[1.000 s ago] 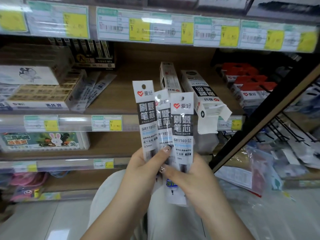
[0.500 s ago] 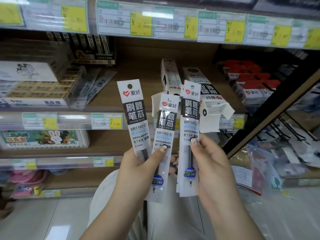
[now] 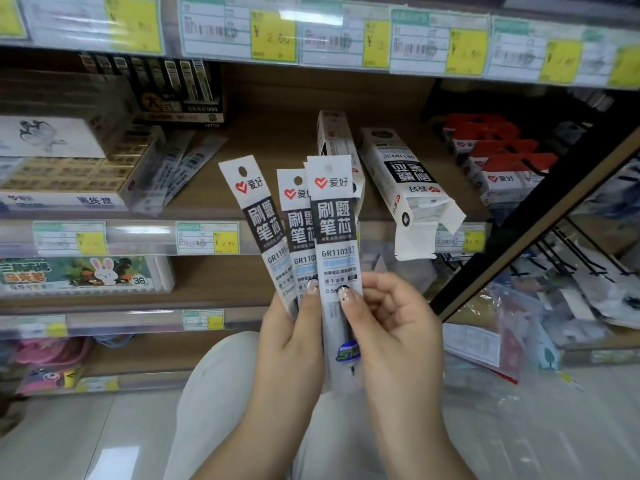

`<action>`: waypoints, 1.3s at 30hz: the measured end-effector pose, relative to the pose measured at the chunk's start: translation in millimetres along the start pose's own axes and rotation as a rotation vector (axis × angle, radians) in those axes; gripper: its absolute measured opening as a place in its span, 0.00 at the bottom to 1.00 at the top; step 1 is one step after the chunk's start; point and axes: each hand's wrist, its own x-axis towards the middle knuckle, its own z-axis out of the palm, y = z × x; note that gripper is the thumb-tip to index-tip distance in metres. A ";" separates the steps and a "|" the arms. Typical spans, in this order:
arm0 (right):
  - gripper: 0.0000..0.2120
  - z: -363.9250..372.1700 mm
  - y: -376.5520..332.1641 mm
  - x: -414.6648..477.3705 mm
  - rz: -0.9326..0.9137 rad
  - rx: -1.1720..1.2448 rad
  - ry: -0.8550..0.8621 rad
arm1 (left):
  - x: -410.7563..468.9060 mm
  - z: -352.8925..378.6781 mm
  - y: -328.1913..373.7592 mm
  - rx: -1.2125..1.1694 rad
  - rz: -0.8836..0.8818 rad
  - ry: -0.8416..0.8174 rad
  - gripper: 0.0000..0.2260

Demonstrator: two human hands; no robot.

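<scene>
3 refill packets (image 3: 301, 237) stand fanned out and upright in the middle of the scene, near the camera and in front of the wooden shelf (image 3: 277, 140). Each is a narrow sleeve with a white header, a red heart logo and a black band of print.

The left hand (image 3: 294, 344) grips the lower ends of the left packet (image 3: 258, 216), which tilts to the left, and the middle packet (image 3: 298, 223); its thumb presses on the middle one and its fingers curl out of sight behind. The right hand (image 3: 394, 334) pinches the right packet (image 3: 334, 216), thumb on the front and fingers curled round the far side. This packet overlaps the middle one and lies nearest the camera. The 2 hands touch at the thumbs.

On the shelf behind, to the right, an open white box (image 3: 405, 188) lies with its flap hanging over the edge. Farther right sit red-and-white boxes (image 3: 498, 168). A yellow price tag (image 3: 207, 237) is on the shelf edge to the left, and a box with a rabbit (image 3: 79, 273) lies on the shelf below.
</scene>
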 end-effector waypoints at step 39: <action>0.13 -0.6 -10.0 -4.2 0.103 0.245 0.010 | -4.6 3.1 8.1 -0.216 -0.246 -0.173 0.12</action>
